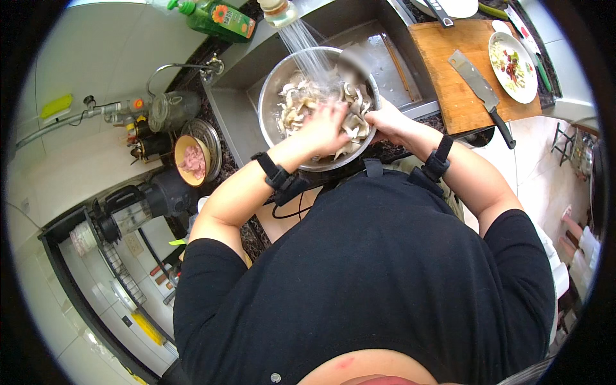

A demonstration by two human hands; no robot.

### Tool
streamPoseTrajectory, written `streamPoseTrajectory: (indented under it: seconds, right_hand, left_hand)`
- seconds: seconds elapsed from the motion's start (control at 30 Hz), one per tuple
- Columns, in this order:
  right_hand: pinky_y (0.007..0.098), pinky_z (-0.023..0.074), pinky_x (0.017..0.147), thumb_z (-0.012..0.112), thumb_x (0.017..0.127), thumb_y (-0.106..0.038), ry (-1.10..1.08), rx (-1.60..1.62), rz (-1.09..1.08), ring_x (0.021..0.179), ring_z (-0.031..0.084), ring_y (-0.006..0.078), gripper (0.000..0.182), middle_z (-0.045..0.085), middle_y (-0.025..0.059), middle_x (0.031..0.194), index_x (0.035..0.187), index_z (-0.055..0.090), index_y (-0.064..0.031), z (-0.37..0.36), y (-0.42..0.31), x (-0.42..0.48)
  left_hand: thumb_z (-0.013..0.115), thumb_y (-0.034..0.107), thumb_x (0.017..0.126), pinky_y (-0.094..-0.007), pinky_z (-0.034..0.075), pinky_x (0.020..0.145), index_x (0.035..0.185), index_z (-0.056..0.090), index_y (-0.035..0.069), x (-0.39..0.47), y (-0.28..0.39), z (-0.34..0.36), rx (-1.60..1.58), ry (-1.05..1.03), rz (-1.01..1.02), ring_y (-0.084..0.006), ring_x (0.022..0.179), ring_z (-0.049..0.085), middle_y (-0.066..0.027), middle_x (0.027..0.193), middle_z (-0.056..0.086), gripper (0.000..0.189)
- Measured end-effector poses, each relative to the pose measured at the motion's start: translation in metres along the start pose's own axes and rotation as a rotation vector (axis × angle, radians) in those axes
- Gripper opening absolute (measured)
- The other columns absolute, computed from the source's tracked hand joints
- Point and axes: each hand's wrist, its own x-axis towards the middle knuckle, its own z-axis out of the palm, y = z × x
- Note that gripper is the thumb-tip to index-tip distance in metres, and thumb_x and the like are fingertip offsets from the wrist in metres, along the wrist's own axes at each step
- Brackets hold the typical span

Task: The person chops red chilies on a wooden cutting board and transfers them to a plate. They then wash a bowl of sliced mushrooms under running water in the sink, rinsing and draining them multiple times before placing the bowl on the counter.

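Observation:
A round stainless steel bowl [264, 103] sits at the near side of the sink [231, 115], full of torn pale mushroom pieces [357, 103], apparently oyster mushrooms. Water pours in a spray from the faucet head [279, 12] onto them. My left hand [325, 127] lies inside the bowl, fingers spread and pressed on the mushrooms, grasping nothing that I can see. At the bowl's right rim, my right hand [387, 121] grips the edge; some of its fingers are hidden beneath. A blurred patch covers part of the bowl's far right rim.
Chopsticks [397, 67] lie in the sink. On the right, a cutting board [433, 72] bears a cleaver [474, 82] and a plate of chopped seasonings [495, 45]. Left stands a bowl of raw meat [193, 161]; beyond it are a glass jar [173, 110] and a green soap bottle [216, 21].

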Motion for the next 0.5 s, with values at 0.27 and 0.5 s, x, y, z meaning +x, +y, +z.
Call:
streamPoseTrajectory:
  seconds: [0.27,0.5]
  right_hand:
    - [0.0366,0.0594,0.051,0.054,0.079,-0.002,-0.006,-0.015,0.022,0.081,0.067,0.0246,0.053,0.059,0.0169,0.110,0.131,0.040,-0.0066,-0.003,0.006,0.004]
    - [0.0368,0.0602,0.054,0.047,0.075,0.002,-0.007,-0.022,0.013,0.083,0.067,0.0250,0.059,0.059,0.0158,0.109,0.133,0.037,-0.0066,-0.002,0.005,0.001]
  left_hand:
    - [0.072,0.053,0.068,-0.0643,0.017,0.104,0.142,0.036,0.026,0.009,-0.034,-0.014,0.462,-0.085,0.259,-0.0270,0.137,0.028,-0.0087,0.147,0.034,0.087]
    - [0.070,0.038,0.075,-0.0415,0.044,0.093,0.119,0.058,0.008,0.014,-0.050,-0.035,-0.003,-0.132,0.196,-0.0301,0.112,0.053,-0.0131,0.120,0.056,0.055]
